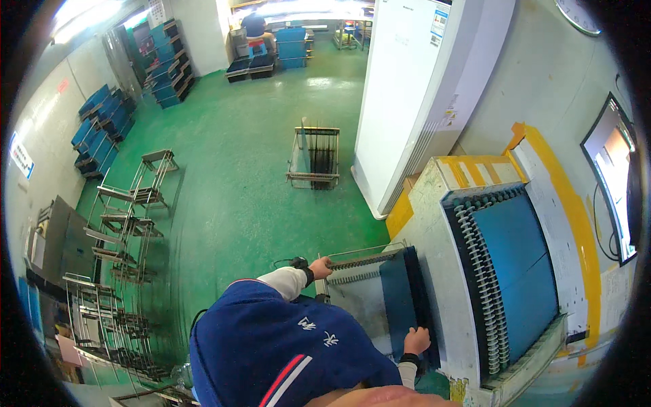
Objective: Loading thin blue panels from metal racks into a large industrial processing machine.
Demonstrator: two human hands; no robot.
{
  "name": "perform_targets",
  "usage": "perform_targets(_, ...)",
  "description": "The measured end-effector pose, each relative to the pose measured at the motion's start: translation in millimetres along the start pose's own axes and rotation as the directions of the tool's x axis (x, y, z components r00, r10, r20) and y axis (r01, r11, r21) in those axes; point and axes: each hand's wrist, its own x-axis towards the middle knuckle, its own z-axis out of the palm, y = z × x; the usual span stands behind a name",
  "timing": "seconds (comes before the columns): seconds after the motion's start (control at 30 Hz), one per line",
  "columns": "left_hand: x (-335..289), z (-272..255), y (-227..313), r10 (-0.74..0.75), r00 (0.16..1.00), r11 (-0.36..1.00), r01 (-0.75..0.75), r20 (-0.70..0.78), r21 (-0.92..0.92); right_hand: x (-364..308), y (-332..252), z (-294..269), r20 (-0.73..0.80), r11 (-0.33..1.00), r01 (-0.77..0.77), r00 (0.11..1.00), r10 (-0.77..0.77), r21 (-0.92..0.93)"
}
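Observation:
A metal slotted rack (363, 260) stands in front of me, beside the machine. Toward its right side, blue and dark sheets (399, 288) stand in it; a pale, see-through surface (359, 305) shows to their left. My left hand (321, 268) is closed around the rack's far left corner. Near the close end of the dark sheets, my right hand (416, 340) is closed with its fingers curled. Whether it grips the rack or a sheet is hidden. Both wrists wear dark bands.
At my right, a roller machine (485, 285) carries blue sheets (519, 264). A tall white cabinet (397, 88) stands beyond. Another rack (313, 157) with panels sits on the green floor (237, 149). Metal racks (125, 251) and blue crates (98, 129) line the left. A person (254, 30) sits far back.

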Motion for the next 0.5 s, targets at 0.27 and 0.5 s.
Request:
perform_targets(0.27, -8, -1, 2, 0.07, 0.996, 0.995, -0.066, -0.054, 0.077, -4, -9, -12, -0.02, 1.0, -0.002, 1.0, 0.002, 0.002)
perform_targets(0.5, -24, -10, 22, -0.023, 0.999, 0.999, 0.025, 0.032, -0.046, -2, -11, -16, 0.04, 0.999, -0.05, 0.998, 0.049, 0.023)
